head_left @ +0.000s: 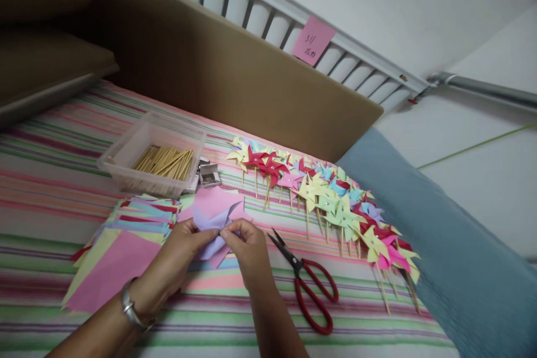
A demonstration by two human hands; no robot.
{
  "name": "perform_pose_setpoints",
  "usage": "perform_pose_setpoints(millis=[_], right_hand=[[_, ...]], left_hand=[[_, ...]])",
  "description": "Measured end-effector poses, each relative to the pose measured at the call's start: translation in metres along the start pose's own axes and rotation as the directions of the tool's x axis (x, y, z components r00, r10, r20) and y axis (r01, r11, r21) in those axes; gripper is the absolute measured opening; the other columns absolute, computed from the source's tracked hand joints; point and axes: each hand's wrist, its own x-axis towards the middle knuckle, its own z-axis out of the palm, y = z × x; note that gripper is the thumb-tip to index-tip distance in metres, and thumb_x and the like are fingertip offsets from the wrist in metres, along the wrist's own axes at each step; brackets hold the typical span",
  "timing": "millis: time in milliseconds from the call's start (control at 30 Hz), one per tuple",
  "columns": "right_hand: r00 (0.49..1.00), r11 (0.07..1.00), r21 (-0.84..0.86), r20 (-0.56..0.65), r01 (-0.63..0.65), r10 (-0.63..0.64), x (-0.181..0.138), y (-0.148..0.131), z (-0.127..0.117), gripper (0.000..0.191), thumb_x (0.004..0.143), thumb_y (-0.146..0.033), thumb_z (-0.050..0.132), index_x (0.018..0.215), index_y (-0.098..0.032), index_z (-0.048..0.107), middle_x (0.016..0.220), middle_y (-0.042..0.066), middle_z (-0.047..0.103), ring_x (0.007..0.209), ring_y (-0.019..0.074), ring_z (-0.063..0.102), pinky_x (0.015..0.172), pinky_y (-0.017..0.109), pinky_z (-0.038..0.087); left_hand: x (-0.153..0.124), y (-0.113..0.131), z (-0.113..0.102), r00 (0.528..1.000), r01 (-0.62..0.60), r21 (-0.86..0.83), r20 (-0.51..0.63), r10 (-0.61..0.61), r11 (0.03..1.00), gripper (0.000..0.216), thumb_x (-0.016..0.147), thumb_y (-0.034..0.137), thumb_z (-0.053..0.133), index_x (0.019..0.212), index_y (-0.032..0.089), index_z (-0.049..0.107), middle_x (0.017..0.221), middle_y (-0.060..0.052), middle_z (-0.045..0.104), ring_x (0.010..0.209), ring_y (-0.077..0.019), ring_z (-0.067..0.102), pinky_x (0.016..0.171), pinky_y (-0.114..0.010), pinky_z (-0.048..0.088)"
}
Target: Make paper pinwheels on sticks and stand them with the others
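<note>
My left hand (176, 260) and my right hand (247, 249) meet over a lilac paper pinwheel (212, 218), and both pinch its folded tips at the centre. The pinwheel lies on a pink paper sheet (218, 198) on the striped cloth. A silver bracelet sits on my left wrist. Red-handled scissors (308, 285) lie just right of my right hand, blades toward it.
A stack of coloured paper squares (121, 246) lies left of my hands. Behind it stands a clear tub (126, 154) of wooden sticks, with a small metal stapler (208, 175) beside it. Several finished pinwheels on sticks (331, 204) run along the right. A brown board rises behind.
</note>
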Motion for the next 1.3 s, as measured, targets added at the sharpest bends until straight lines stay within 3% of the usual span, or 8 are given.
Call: perform_pose_setpoints(millis=[133, 300, 633, 800, 967, 1100, 1300], right_hand=[[0.999, 0.999, 0.037, -0.022, -0.029, 0.030, 0.001, 0.000, 0.001, 0.010, 0.064, -0.022, 0.066, 0.058, -0.017, 0.059, 0.059, -0.003, 0.056, 0.059, 0.0127, 0.050, 0.062, 0.025, 0.043], [0.999, 0.996, 0.084, -0.031, -0.036, 0.039, 0.002, 0.004, -0.002, 0.010, 0.063, -0.022, 0.067, 0.058, -0.017, 0.060, 0.056, -0.003, 0.057, 0.056, 0.0118, 0.050, 0.056, 0.023, 0.042], [0.990, 0.965, 0.224, 0.070, -0.134, 0.121, 0.001, 0.008, -0.001, 0.017, 0.062, -0.031, 0.068, 0.059, -0.018, 0.057, 0.048, -0.004, 0.055, 0.042, 0.0138, 0.053, 0.039, 0.024, 0.043], [0.998, 0.988, 0.142, -0.023, -0.052, 0.056, 0.002, 0.011, 0.001, 0.016, 0.062, -0.026, 0.067, 0.055, -0.017, 0.056, 0.049, -0.004, 0.056, 0.045, 0.0106, 0.051, 0.045, 0.021, 0.042], [0.998, 0.985, 0.160, 0.044, -0.062, 0.055, 0.001, 0.009, 0.000, 0.013, 0.067, -0.026, 0.066, 0.069, -0.020, 0.055, 0.059, -0.003, 0.060, 0.046, 0.0122, 0.053, 0.044, 0.022, 0.044], [0.999, 0.981, 0.193, 0.030, 0.013, -0.020, -0.001, 0.004, 0.001, 0.016, 0.067, -0.024, 0.067, 0.079, -0.020, 0.057, 0.075, 0.002, 0.066, 0.060, 0.0165, 0.060, 0.054, 0.026, 0.048], [0.994, 0.987, 0.152, 0.088, 0.049, -0.063, -0.008, -0.001, -0.009, 0.040, 0.072, -0.033, 0.067, 0.109, -0.022, 0.060, 0.082, 0.006, 0.067, 0.071, 0.0206, 0.064, 0.063, 0.031, 0.050]], left_hand=[[-0.001, 0.001, 0.000, 1.000, -0.005, -0.006, 0.005, 0.005, 1.000, 0.022, 0.065, 0.029, 0.073, 0.081, 0.015, 0.070, 0.072, -0.002, 0.070, 0.063, -0.0154, 0.059, 0.059, -0.025, 0.043], [-0.007, 0.011, 0.005, 0.999, 0.013, -0.021, 0.035, -0.012, 1.000, 0.018, 0.061, 0.029, 0.077, 0.069, 0.015, 0.068, 0.058, 0.001, 0.064, 0.049, -0.0102, 0.051, 0.048, -0.020, 0.034], [-0.009, 0.010, 0.008, 0.996, 0.022, -0.047, 0.085, -0.018, 0.999, 0.021, 0.062, 0.031, 0.077, 0.060, 0.014, 0.065, 0.047, 0.005, 0.054, 0.042, -0.0078, 0.042, 0.044, -0.021, 0.029], [-0.009, 0.009, 0.009, 0.996, 0.027, -0.088, 0.089, -0.020, 0.996, 0.020, 0.062, 0.029, 0.077, 0.067, 0.013, 0.067, 0.054, 0.001, 0.061, 0.046, -0.0101, 0.049, 0.046, -0.021, 0.033], [-0.008, 0.007, 0.008, 0.998, 0.027, -0.096, 0.061, -0.021, 0.995, 0.017, 0.062, 0.025, 0.075, 0.071, 0.013, 0.067, 0.061, 0.000, 0.065, 0.053, -0.0121, 0.053, 0.050, -0.022, 0.037], [-0.010, 0.011, 0.010, 0.995, 0.024, -0.116, 0.098, -0.013, 0.993, 0.020, 0.061, 0.026, 0.077, 0.074, 0.013, 0.070, 0.062, -0.001, 0.065, 0.053, -0.0115, 0.053, 0.051, -0.022, 0.037], [-0.010, 0.016, 0.008, 0.998, -0.026, -0.062, 0.054, 0.030, 0.998, 0.021, 0.057, 0.029, 0.079, 0.066, 0.013, 0.068, 0.055, 0.002, 0.059, 0.051, -0.0112, 0.048, 0.051, -0.023, 0.034]])
